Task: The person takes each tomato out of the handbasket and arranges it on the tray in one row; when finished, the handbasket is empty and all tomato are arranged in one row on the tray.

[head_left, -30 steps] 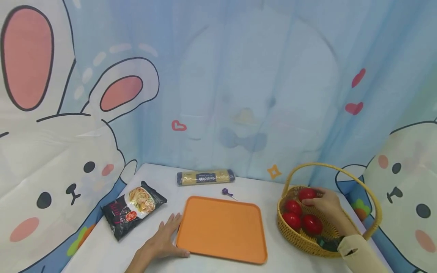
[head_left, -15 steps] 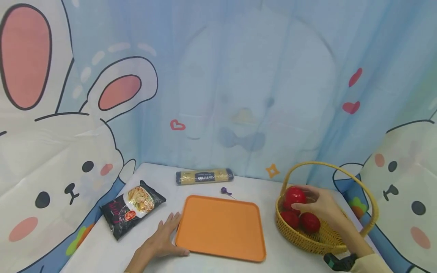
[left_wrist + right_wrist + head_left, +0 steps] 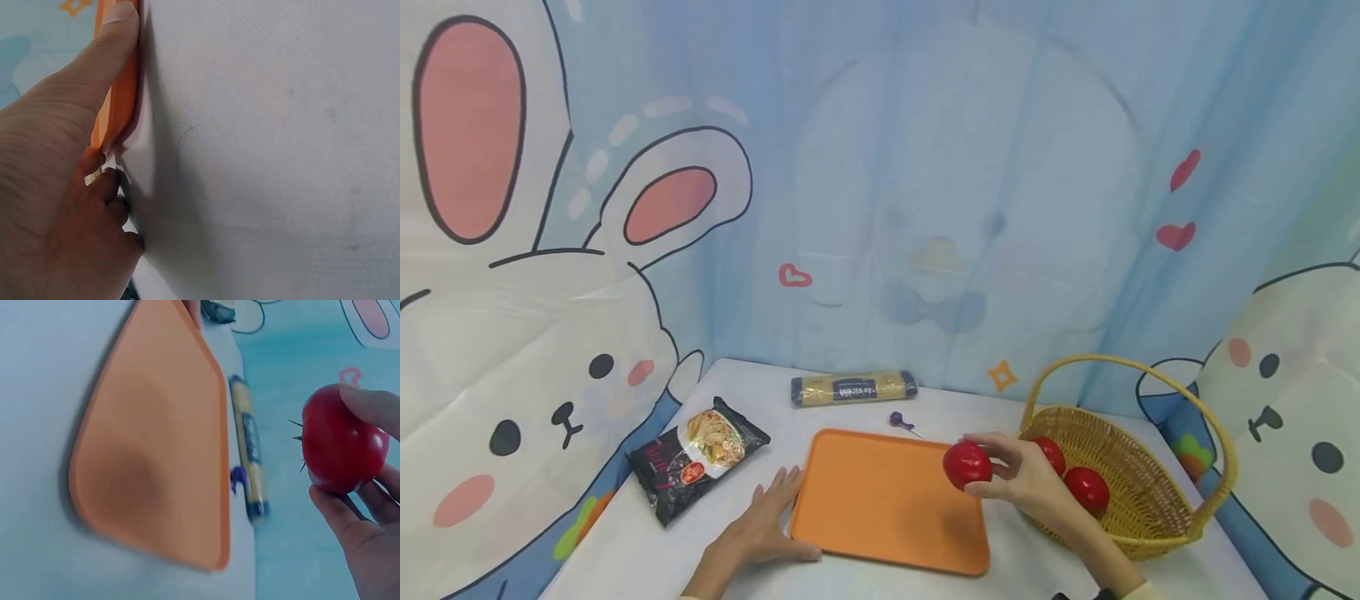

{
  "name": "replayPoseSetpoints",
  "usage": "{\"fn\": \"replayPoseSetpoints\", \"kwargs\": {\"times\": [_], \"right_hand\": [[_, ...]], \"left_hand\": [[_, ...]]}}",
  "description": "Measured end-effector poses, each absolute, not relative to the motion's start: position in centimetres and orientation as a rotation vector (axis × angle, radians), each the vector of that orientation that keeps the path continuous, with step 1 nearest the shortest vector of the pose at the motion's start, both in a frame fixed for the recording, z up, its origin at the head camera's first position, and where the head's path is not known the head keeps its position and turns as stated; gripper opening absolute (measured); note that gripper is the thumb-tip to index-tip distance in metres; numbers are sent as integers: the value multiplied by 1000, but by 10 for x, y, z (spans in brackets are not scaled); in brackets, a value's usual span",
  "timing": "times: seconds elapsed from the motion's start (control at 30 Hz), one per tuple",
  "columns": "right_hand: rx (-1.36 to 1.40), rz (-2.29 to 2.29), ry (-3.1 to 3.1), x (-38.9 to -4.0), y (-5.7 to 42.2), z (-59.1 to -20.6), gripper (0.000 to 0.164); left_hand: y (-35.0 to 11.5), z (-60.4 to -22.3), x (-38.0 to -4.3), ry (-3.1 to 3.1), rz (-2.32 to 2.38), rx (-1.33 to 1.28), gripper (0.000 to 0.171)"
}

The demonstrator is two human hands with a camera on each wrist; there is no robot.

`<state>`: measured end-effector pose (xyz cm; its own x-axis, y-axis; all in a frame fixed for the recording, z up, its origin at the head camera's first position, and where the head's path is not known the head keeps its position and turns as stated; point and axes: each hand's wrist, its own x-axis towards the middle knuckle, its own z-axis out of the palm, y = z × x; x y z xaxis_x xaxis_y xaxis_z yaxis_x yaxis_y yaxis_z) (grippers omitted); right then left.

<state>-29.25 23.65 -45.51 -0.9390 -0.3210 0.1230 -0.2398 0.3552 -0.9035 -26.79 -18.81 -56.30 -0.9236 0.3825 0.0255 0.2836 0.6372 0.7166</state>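
Observation:
My right hand (image 3: 1026, 479) holds a red tomato (image 3: 967, 465) between thumb and fingers, above the right part of the orange tray (image 3: 880, 500). In the right wrist view the tomato (image 3: 342, 439) shows its spiky stem end, and the tray (image 3: 150, 425) lies below with a soft shadow on it. My left hand (image 3: 760, 529) rests at the tray's near left corner, thumb along the front edge, fingers spread beside the left edge. The left wrist view shows the thumb (image 3: 103, 53) against the tray's rim. Two more tomatoes (image 3: 1086, 490) show in the wicker basket (image 3: 1142, 467), partly behind my right hand.
A black noodle packet (image 3: 696, 458) lies left of the tray. Behind the tray are a pack of spaghetti (image 3: 853, 388) and a purple lollipop (image 3: 901, 420). The basket's tall handle (image 3: 1213, 417) arches over it. A printed curtain (image 3: 925, 208) hangs behind the table.
My right hand has lifted a tomato out of the basket and carried it left, over the tray. My left hand has stayed at the tray's corner.

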Motion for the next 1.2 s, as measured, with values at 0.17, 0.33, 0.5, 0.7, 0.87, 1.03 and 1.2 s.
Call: {"fn": "replayPoseSetpoints", "kwargs": {"times": [0.17, 0.33, 0.5, 0.7, 0.87, 1.03, 1.2], "right_hand": [[-619, -1708, 2409, -297, 202, -468, 70], [-648, -1740, 2331, -300, 170, -481, 66], [-626, -1774, 2254, -301, 144, -492, 66], [-649, -1768, 2216, -300, 127, -502, 68], [-615, -1741, 2255, -301, 116, -508, 70], [-551, -1697, 2318, -307, 98, -517, 70], [-500, -1652, 2362, -312, 78, -527, 67]], "left_hand": [[-186, -561, -268, 2726, 1147, 564, 130], [-184, -558, -267, 2734, 1140, 563, 129], [-182, -561, -268, 2770, 1114, 586, 128], [-177, -556, -264, 2767, 1185, 481, 126], [-176, -552, -261, 2778, 1200, 381, 124], [-177, -550, -260, 2773, 1203, 308, 124], [-177, -554, -261, 2767, 1201, 260, 124]]}}
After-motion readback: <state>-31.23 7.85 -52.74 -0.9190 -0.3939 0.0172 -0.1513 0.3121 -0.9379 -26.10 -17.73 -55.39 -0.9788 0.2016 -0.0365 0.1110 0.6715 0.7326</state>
